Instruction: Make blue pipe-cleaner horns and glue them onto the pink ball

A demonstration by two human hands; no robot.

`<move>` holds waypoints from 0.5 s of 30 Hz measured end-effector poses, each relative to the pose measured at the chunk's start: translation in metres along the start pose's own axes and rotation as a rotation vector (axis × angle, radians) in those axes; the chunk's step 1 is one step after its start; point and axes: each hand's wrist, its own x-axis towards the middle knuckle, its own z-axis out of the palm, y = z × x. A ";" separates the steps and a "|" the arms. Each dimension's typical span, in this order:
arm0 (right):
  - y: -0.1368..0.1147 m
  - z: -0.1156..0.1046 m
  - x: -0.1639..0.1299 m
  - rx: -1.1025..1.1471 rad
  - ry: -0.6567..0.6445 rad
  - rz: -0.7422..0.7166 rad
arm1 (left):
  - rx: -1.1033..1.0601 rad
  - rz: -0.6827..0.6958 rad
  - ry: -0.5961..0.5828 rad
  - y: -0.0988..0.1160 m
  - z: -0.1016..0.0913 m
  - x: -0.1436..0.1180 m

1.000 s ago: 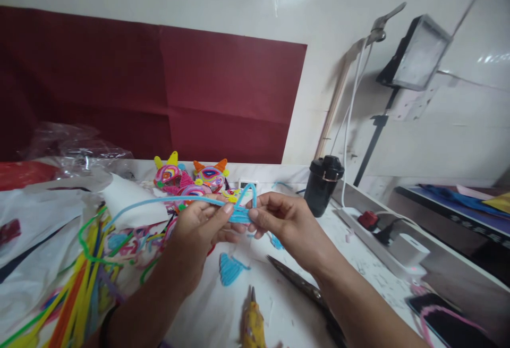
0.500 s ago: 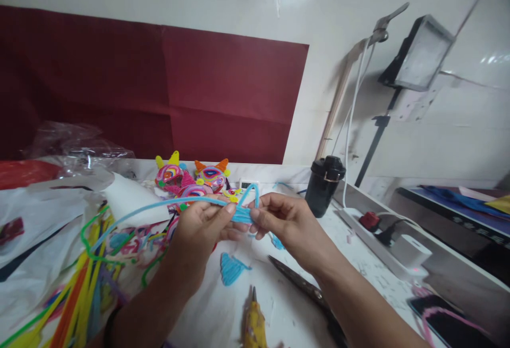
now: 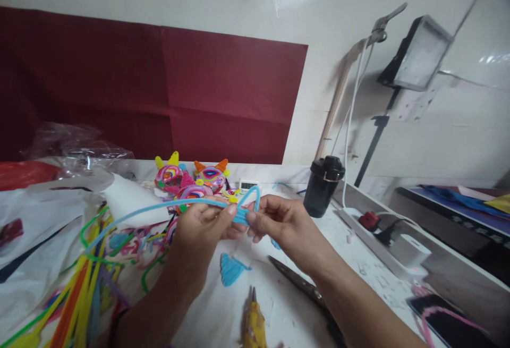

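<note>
White tabletop (image 3: 358, 268), glossy, scattered with craft scraps; dark red paper sheet (image 3: 159, 93), creased in folds, on the wall behind its far edge. Crinkled clear plastic bag (image 3: 75, 151) at the far left edge. Bundle of fuzzy pipe cleaners (image 3: 75, 300), yellow, orange, green, fanned at the near left corner. Black cylindrical jar (image 3: 322, 186) with lid, far right of centre, beside a white power strip (image 3: 382, 247) with red switch along the right edge. Coiled multicolour pipe-cleaner figures (image 3: 191, 178) with pointed ears, near the far edge. Dark scissors (image 3: 303, 287) flat near the near edge, yellow glue gun (image 3: 254, 324) nozzle up beside them, small flat blue coiled triangle (image 3: 231, 268) just left. Left hand (image 3: 199, 236) pinches the light blue pipe cleaner (image 3: 159, 207) with thumb and fingers; right hand (image 3: 285, 226) pinches its wound, looped end, fingers closed narrow. That piece is held above the tabletop centre, its long tail arcing left. No readable writing.
</note>
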 end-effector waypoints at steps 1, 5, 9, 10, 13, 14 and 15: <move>0.000 0.000 0.000 -0.002 -0.003 -0.002 | 0.009 0.003 0.007 0.000 0.000 0.000; -0.002 0.000 0.000 -0.007 -0.017 0.001 | 0.034 0.007 0.033 0.001 0.002 0.000; 0.000 0.000 -0.001 -0.014 -0.019 -0.003 | 0.060 0.018 0.039 0.001 0.002 -0.001; 0.000 -0.001 -0.001 -0.016 -0.019 -0.004 | 0.066 0.018 0.035 0.002 0.002 -0.001; 0.002 -0.002 -0.001 -0.001 -0.029 0.001 | 0.071 0.021 0.034 0.003 0.003 -0.003; 0.002 -0.002 -0.001 0.007 -0.032 0.003 | 0.070 0.021 0.036 0.003 0.003 -0.003; 0.003 -0.002 -0.001 0.010 -0.034 0.003 | 0.070 0.021 0.035 0.003 0.003 -0.003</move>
